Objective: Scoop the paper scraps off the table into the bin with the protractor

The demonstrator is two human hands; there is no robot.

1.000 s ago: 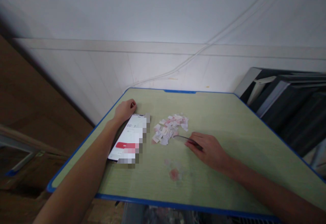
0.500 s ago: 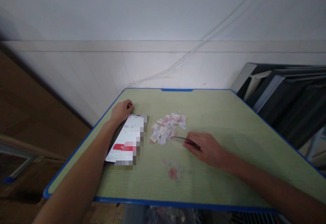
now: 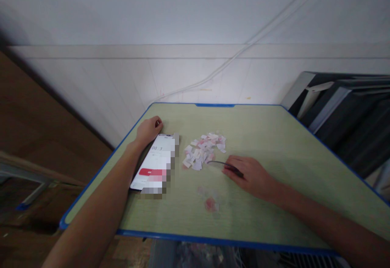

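Note:
Curved dark tweezers [image 3: 226, 165] are held in my right hand [image 3: 243, 172], fingers closed round them. Their thin tip points left and reaches the right lower edge of a pile of small white and pinkish paper scraps [image 3: 199, 153]. My left hand [image 3: 150, 127] rests loosely curled near the table's left edge, just beyond the top of a phone [image 3: 154, 164]. A small pale speck shows inside its curl. The phone's lit screen has digits and a red button; its right side is pixelated. Nearer to me lies a small clear and reddish patch [image 3: 211, 204], too faint to name.
The pale green table [image 3: 256, 126] has a blue rim and stands against a white wall [image 3: 122, 77] with a cable [image 3: 219, 71]. Dark flat panels [image 3: 350, 117] lean at the right. A brown board [image 3: 39, 109] slants at the left.
The whole view has shifted slightly, so things appear a little higher and further right. Both hands, the tweezers and the scraps keep nearly the same places on the table.

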